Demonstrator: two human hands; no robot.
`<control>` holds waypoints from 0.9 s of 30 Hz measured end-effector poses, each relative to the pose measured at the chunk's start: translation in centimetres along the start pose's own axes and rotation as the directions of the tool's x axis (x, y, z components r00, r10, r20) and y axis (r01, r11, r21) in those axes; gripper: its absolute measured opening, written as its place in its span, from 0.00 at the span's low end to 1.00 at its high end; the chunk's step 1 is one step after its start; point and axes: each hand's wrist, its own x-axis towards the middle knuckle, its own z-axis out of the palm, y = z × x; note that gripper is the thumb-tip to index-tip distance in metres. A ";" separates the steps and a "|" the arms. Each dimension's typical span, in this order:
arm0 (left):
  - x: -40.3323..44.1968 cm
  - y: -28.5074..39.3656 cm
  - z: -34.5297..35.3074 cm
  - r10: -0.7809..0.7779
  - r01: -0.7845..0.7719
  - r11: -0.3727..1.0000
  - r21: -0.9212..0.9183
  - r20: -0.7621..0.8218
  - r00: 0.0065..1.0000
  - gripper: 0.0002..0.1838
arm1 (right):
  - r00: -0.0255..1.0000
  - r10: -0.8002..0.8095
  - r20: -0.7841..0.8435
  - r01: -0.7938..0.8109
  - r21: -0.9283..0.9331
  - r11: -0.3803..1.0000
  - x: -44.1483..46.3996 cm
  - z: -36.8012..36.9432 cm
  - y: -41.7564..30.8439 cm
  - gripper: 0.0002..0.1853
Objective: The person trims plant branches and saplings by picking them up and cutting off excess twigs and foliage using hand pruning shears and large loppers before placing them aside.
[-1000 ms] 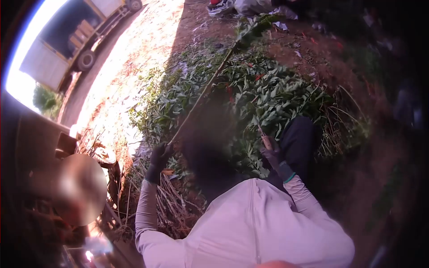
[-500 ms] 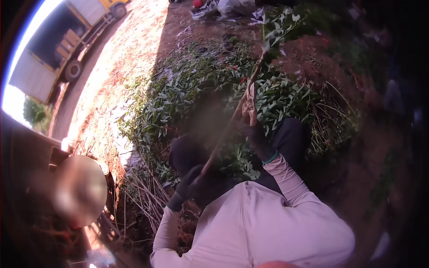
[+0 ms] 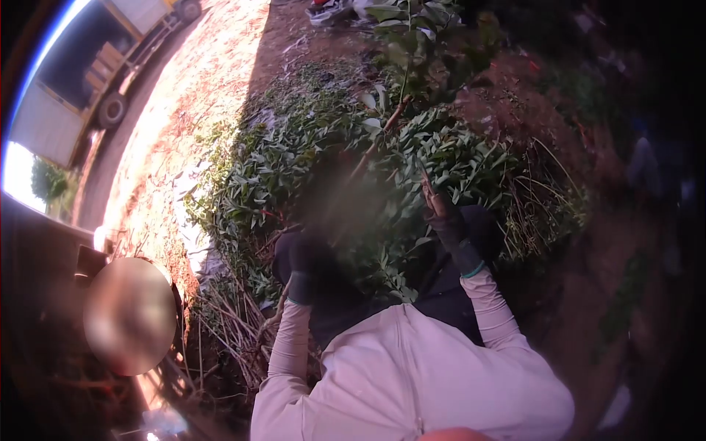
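Observation:
My left hand, in a dark glove, is closed on a long leafy branch. The branch slants up and forward to large leaves at the top; a blurred patch hides part of its stem. In my dark-gloved right hand is a knife, its brownish handle in my fingers and its narrow blade pointing up and forward, apart from the branch. Beneath and beyond both hands lies a wide heap of cut green leaves.
Bare stems lie in a pile at my left; more thin stalks are at the right. A truck stands at the upper left beside sunlit ground. Pale bags sit at the far top. A blurred round shape is at the lower left.
The knife met the branch half a second ago and is now apart from it, lower and to the right. My left hand has moved up slightly with the branch.

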 end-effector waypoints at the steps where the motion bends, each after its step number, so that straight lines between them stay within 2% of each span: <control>1: 0.9 2.8 -1.4 -0.028 0.014 0.962 0.273 0.048 0.998 0.10 | 0.997 -0.041 -0.070 0.035 -0.084 0.996 0.3 -0.8 0.1 0.18; 2: 1.1 2.5 -1.4 -0.041 0.026 0.962 0.271 0.048 0.998 0.10 | 0.996 -0.082 -0.020 0.071 -0.329 0.942 0.7 -1.6 -0.3 0.18; 4: 1.1 1.5 -1.3 0.103 -0.118 0.899 0.422 0.058 0.993 0.08 | 0.983 -0.164 0.079 0.167 -0.747 0.643 1.4 -2.4 -1.3 0.18; 5: 1.2 1.0 -1.3 0.112 -0.117 0.899 0.422 0.035 0.993 0.07 | 0.896 -0.349 0.273 0.410 -0.809 0.421 1.6 -2.6 -1.2 0.17; 6: 1.2 1.4 -1.1 0.094 -0.097 0.901 0.424 0.028 0.995 0.07 | 0.969 -0.220 0.110 0.215 -0.812 0.543 0.9 -0.8 -2.2 0.17; 7: 1.3 2.2 -1.0 0.072 -0.072 0.880 0.469 0.018 0.997 0.06 | 0.995 -0.072 -0.067 -0.007 -0.772 0.635 0.3 1.1 -3.3 0.16; 8: 1.4 2.7 -0.9 0.049 -0.044 0.857 0.513 0.004 0.999 0.06 | 0.970 0.073 -0.232 -0.218 -0.696 0.684 -0.4 3.0 -4.3 0.16; 9: 1.5 2.5 -0.9 0.156 -0.141 0.820 0.555 0.021 0.988 0.06 | 0.987 0.070 -0.142 -0.148 -0.676 0.721 0.4 0.0 -2.6 0.16; 11: 0.6 -0.3 -0.9 0.153 -0.148 0.825 0.546 0.037 0.988 0.07 | 0.987 0.139 -0.078 -0.158 -0.595 0.788 1.1 -1.9 -1.9 0.17; 12: -0.5 -3.2 0.0 0.090 -0.073 0.901 0.428 -0.021 0.996 0.09 | 0.971 0.218 -0.103 -0.239 -0.537 0.809 1.2 -2.1 -1.7 0.18; 13: -0.7 -2.1 -0.5 0.050 -0.015 0.895 0.445 -0.067 0.997 0.09 | 0.986 0.149 0.076 -0.094 -0.483 0.871 2.2 -7.2 1.6 0.22; 14: -0.3 0.4 -1.0 0.085 -0.072 0.929 0.362 -0.022 0.996 0.10 | 0.981 0.194 -0.007 -0.162 -0.584 0.795 1.4 -5.6 0.2 0.25; 15: 0.1 2.0 -1.5 0.131 -0.132 0.952 0.275 0.023 0.991 0.11 | 0.972 0.222 -0.076 -0.222 -0.606 0.764 0.7 -3.7 -1.0 0.27; 16: 0.1 2.4 -1.9 0.096 -0.104 0.936 0.337 0.040 0.995 0.11 | 0.958 0.248 -0.145 -0.284 -0.622 0.730 0.1 -1.6 -2.2 0.30; 19: 0.1 2.4 -2.3 0.050 -0.059 0.913 0.403 0.033 0.998 0.10 | 1.000 0.024 -0.004 -0.019 -0.748 0.664 1.2 -3.6 0.2 0.25; 21: 0.2 2.7 -2.1 0.041 -0.049 0.907 0.418 0.028 0.999 0.09 | 0.992 0.123 -0.024 -0.098 -0.761 0.641 0.4 -2.4 -0.8 0.24; 22: 0.1 2.7 -1.8 0.035 -0.038 0.906 0.423 0.014 0.999 0.09 | 0.993 0.117 -0.034 -0.101 -0.767 0.633 0.3 -2.4 -1.2 0.23; 23: 0.1 2.3 -1.9 0.038 -0.036 0.908 0.418 0.003 0.999 0.08 | 0.994 0.104 -0.027 -0.089 -0.749 0.657 0.3 -2.5 -1.0 0.22; 25: -1.6 -6.8 -0.1 0.157 -0.112 0.899 0.424 -0.073 0.985 0.09 | 0.998 0.066 -0.012 -0.056 -0.694 0.718 0.6 -2.7 -0.6 0.21; 26: -0.8 -2.4 -1.1 0.103 -0.080 0.891 0.448 -0.029 0.994 0.08 | 0.999 0.048 0.001 -0.036 -0.650 0.759 1.0 -2.9 -0.3 0.20; 27: -0.8 -2.5 -0.9 0.095 -0.072 0.909 0.410 -0.035 0.995 0.08 | 0.999 0.029 0.016 -0.014 -0.600 0.800 1.6 -3.0 0.1 0.19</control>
